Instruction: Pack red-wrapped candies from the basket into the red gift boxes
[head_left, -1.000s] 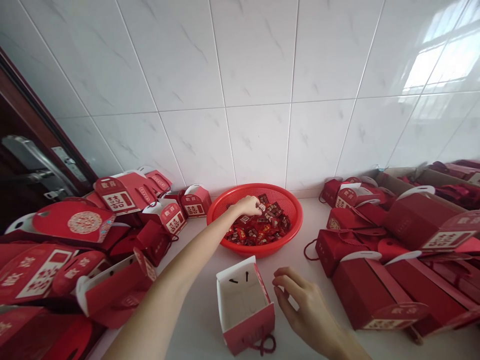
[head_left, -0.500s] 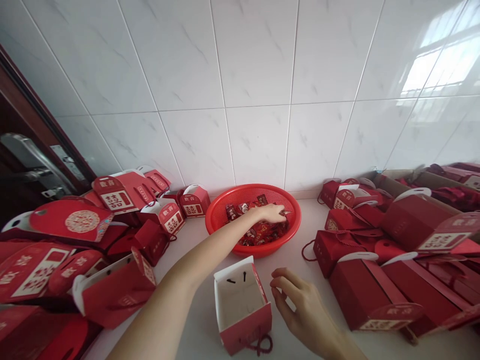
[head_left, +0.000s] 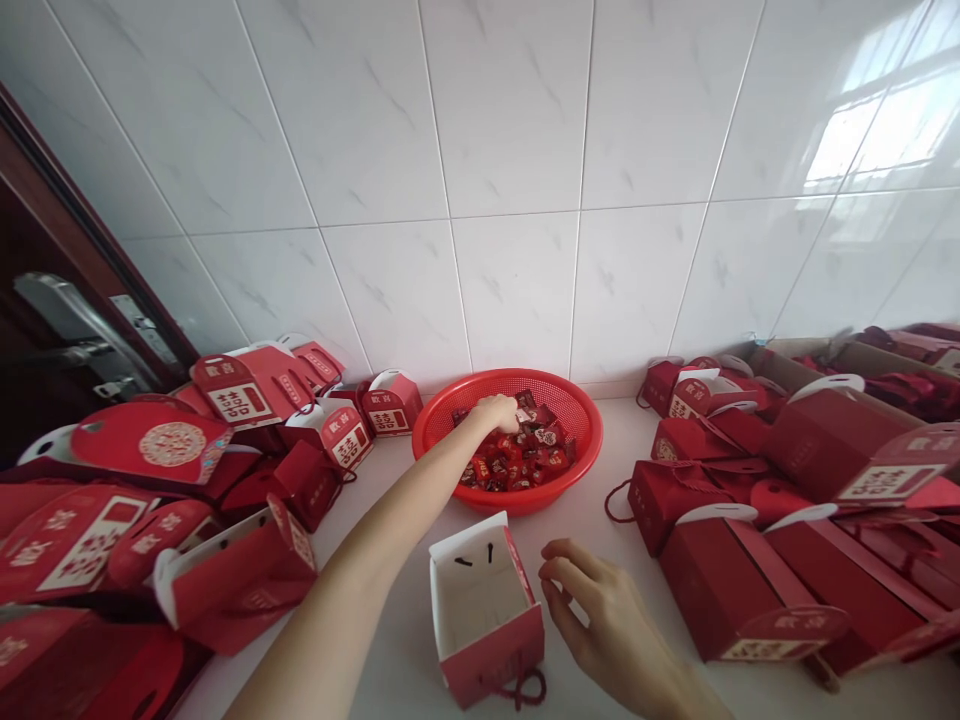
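A red plastic basket [head_left: 589, 425] of perforated mesh stands against the wall, with a heap of small red and brown wrapped candies [head_left: 525, 462] inside. My left hand [head_left: 495, 412] reaches over its left half, fingers closed around a wrapped candy [head_left: 523, 414] that shows only partly at the fingertips. In front of the basket lies an open red paper box [head_left: 491, 660] with a white inside; two dark cord ends stick through its wall and a dark red cord loop hangs at the near side. Just right of this box rests my right hand [head_left: 592, 610], fingers loosely bent and apart, holding nothing.
Many red gift boxes [head_left: 262, 580] with white printed labels are piled at the left. More red boxes [head_left: 739, 575] crowd the right, with a cardboard carton [head_left: 855, 358] behind. White tiles [head_left: 517, 290] rise behind the counter; a door handle [head_left: 82, 320] is far left.
My left hand has moved from the right side of the basket to the left, uncovering candies there. My right hand and the open box have stayed put.
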